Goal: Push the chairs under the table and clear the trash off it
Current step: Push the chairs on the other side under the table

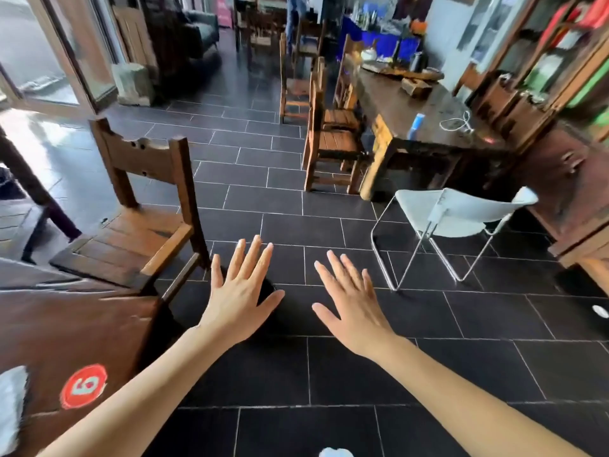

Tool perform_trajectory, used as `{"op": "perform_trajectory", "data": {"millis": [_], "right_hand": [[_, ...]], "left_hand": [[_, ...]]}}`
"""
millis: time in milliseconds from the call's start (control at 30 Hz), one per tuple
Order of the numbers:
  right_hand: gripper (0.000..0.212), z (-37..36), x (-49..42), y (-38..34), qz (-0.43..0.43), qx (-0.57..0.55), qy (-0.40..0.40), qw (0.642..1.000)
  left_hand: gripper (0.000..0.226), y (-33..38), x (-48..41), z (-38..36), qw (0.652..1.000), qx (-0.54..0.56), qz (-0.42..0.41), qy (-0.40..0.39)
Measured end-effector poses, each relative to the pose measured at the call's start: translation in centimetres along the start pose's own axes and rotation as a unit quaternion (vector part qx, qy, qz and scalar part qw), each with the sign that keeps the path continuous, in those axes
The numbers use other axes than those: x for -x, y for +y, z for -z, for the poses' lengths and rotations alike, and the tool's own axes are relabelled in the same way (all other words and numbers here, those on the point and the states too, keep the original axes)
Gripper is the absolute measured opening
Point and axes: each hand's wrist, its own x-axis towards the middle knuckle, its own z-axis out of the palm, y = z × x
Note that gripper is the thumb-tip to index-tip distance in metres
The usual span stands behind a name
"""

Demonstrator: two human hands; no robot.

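Note:
A dark wooden table (82, 328) with a red round sticker (84, 385) fills the lower left. A wooden chair (138, 222) stands at its far corner, pulled out, its seat clear of the tabletop. Something white (11, 407) lies on the table at the left edge, blurred. My left hand (240, 291) and my right hand (352, 305) hover over the dark tiled floor with fingers spread, holding nothing. The left hand is just right of the chair, not touching it.
A white folding chair (451, 219) stands on the floor to the right. Behind it a long wooden table (421, 110) has several wooden chairs (333, 143) along its left side. A white scrap (333, 452) lies at the bottom edge. A person (295, 14) stands far back.

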Motion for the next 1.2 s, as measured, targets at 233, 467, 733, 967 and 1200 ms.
{"op": "perform_trajectory", "data": {"millis": [233, 467, 733, 967, 1200], "right_hand": [[0.067, 0.2, -14.2, 7.8, 0.01, -0.008, -0.012, 1.0], [0.065, 2.1, -32.1, 14.2, 0.072, -0.023, -0.028, 0.997], [0.075, 1.0, -51.0, 14.2, 0.191, 0.019, -0.111, 0.975], [0.074, 1.5, -68.8, 9.9, 0.286, 0.031, -0.084, 0.954], [0.072, 2.1, -83.9, 5.3, 0.327, 0.058, -0.099, 0.938]], "left_hand": [[0.079, -1.7, -15.1, -2.2, 1.0, -0.021, 0.021, 0.007], [0.081, -4.2, -31.4, -5.0, 0.995, -0.017, 0.094, -0.002], [0.079, -10.5, -41.0, -4.5, 0.963, 0.025, 0.266, 0.028], [0.081, -21.6, -53.9, -4.9, 0.938, 0.058, 0.338, 0.04], [0.078, -30.5, -65.6, -3.8, 0.924, 0.086, 0.368, 0.056]]}}
